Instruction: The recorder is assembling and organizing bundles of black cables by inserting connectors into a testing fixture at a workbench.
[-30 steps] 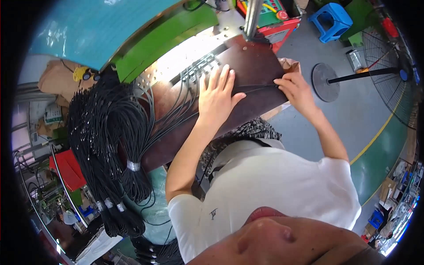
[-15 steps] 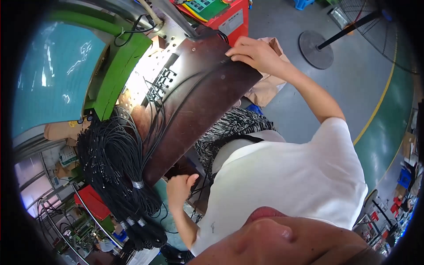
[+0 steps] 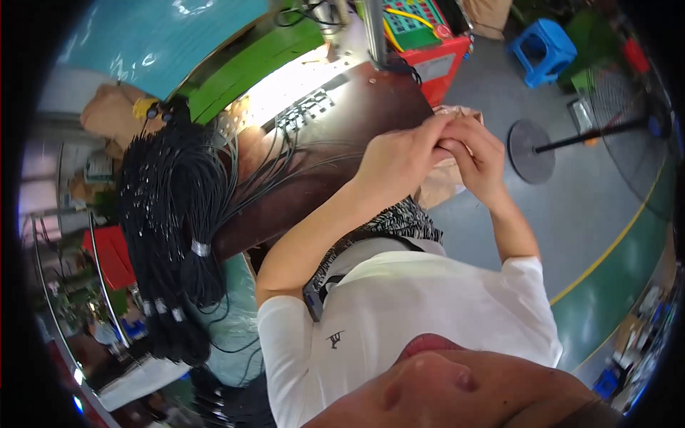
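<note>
My left hand point(image 3: 405, 153) and my right hand point(image 3: 479, 153) meet above the right end of a dark brown board point(image 3: 389, 96), fingers closed and fingertips together. Thin black cables point(image 3: 325, 158) run across the board and pass under my left hand toward the pinched fingers; their ends are hidden there. At the other end, the cables lead to a row of small dark clips point(image 3: 305, 110) on a brightly lit metal plate. A large tied bundle of black cables point(image 3: 175, 192) hangs over the board's left end.
A green machine frame point(image 3: 260, 68) stands behind the plate. Beyond the board are a red box point(image 3: 439, 75) and a brown paper bag point(image 3: 437, 189). A blue stool point(image 3: 544, 51) and a fan's round base point(image 3: 531, 151) stand on the grey floor to the right.
My left hand has come up from beside the board's near left end to join my right hand. The view has shifted, and the cables' free part now runs under my left hand.
</note>
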Action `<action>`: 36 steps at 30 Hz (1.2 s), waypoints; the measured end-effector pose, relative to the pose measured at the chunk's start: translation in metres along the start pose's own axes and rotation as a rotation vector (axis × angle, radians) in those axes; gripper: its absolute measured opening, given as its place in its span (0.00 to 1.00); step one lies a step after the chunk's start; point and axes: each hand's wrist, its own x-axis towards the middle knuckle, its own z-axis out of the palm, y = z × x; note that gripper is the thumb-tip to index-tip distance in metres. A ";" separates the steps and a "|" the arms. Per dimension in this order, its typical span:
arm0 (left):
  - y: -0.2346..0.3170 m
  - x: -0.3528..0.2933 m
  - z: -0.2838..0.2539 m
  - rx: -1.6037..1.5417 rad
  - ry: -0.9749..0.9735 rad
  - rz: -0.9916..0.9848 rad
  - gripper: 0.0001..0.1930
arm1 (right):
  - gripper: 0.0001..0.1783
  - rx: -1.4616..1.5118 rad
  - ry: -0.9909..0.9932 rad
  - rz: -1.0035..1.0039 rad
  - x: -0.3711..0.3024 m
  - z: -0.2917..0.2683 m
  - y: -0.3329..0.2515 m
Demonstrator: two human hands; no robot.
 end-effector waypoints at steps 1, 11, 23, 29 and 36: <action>-0.002 -0.003 0.001 -0.027 0.011 0.008 0.22 | 0.05 0.014 -0.028 -0.034 -0.003 0.004 -0.001; -0.061 -0.056 -0.034 0.221 -0.121 -0.134 0.10 | 0.05 0.221 0.024 0.325 0.004 0.020 0.020; -0.096 -0.157 -0.084 0.372 0.023 -0.122 0.12 | 0.05 -0.529 -0.136 -0.037 0.025 0.028 0.076; -0.114 -0.263 -0.196 0.328 0.556 -0.704 0.10 | 0.10 -0.349 -0.388 -0.174 0.099 0.132 0.035; -0.187 -0.325 -0.259 0.527 0.262 -0.740 0.11 | 0.19 -0.568 -0.455 -0.231 0.091 0.169 0.040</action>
